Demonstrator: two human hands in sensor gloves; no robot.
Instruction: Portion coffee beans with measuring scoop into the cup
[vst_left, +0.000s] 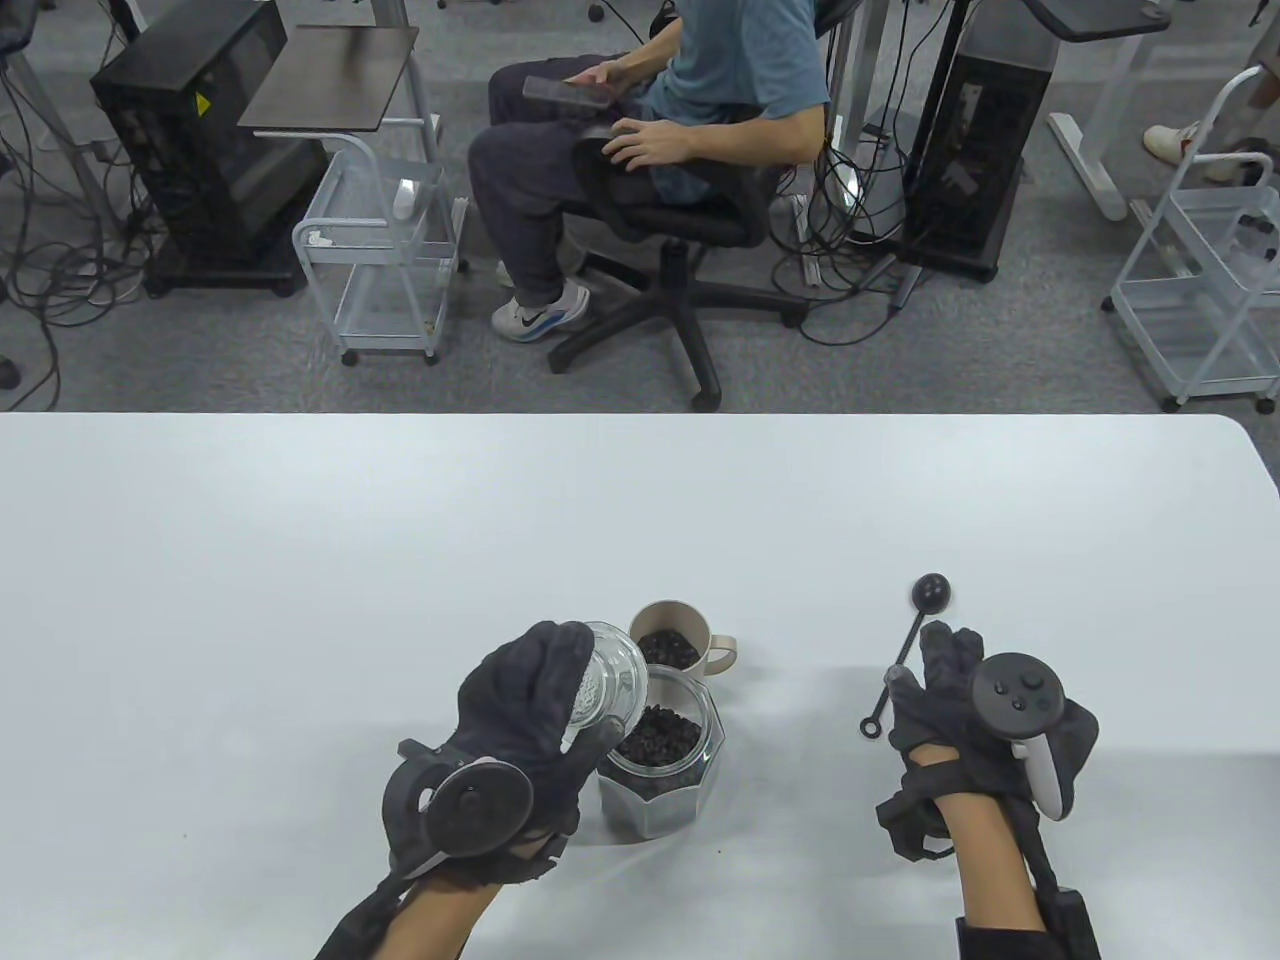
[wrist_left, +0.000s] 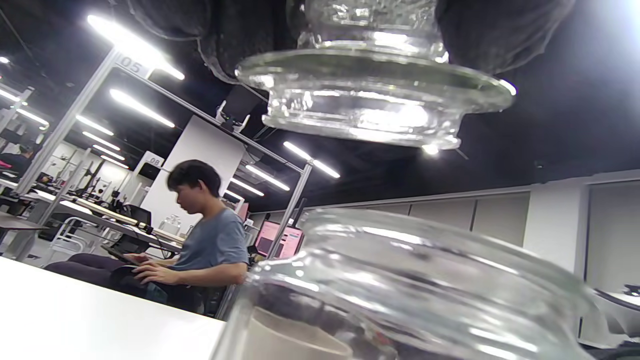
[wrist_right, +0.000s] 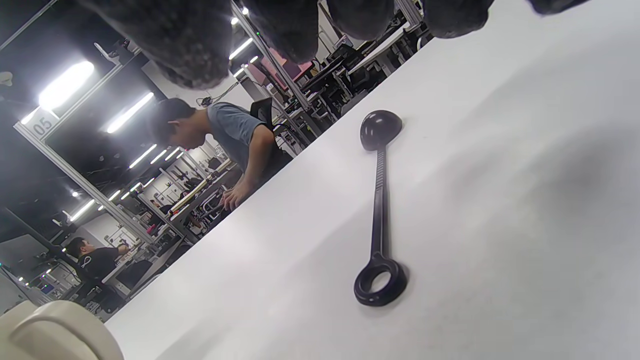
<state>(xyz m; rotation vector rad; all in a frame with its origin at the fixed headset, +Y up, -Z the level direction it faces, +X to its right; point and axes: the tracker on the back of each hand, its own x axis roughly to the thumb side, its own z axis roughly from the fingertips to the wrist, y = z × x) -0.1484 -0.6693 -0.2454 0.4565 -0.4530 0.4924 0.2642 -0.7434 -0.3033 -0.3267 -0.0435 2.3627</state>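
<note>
The left hand (vst_left: 535, 700) grips the glass lid (vst_left: 610, 685) and holds it tilted just above the rim of the jar (vst_left: 660, 770), on its left side, so the mouth is uncovered and the beans (vst_left: 657, 738) inside can be reached; in the left wrist view the lid (wrist_left: 372, 95) hangs clear of the jar's rim (wrist_left: 400, 280), not touching it. Just behind the jar, nearly touching it, stands the cup (vst_left: 672, 640), handle to the right and already holding a layer of beans, placed close so a loaded scoop would have only a short way to travel. The scoop (vst_left: 905, 650) lies flat on the table (vst_left: 250, 600) well to the right of the jar, bowl away from the person and ring end toward them. The right hand (vst_left: 975, 705) hovers over its handle with the fingers loosely extended and nothing in them (the right wrist view shows the scoop (wrist_right: 378, 210) lying free below the fingertips (wrist_right: 185, 45), no contact visible). Judging by this, either another portion is about to be taken or the scoop has been parked and the lid is due back on the jar; the pictures do not settle which.
</note>
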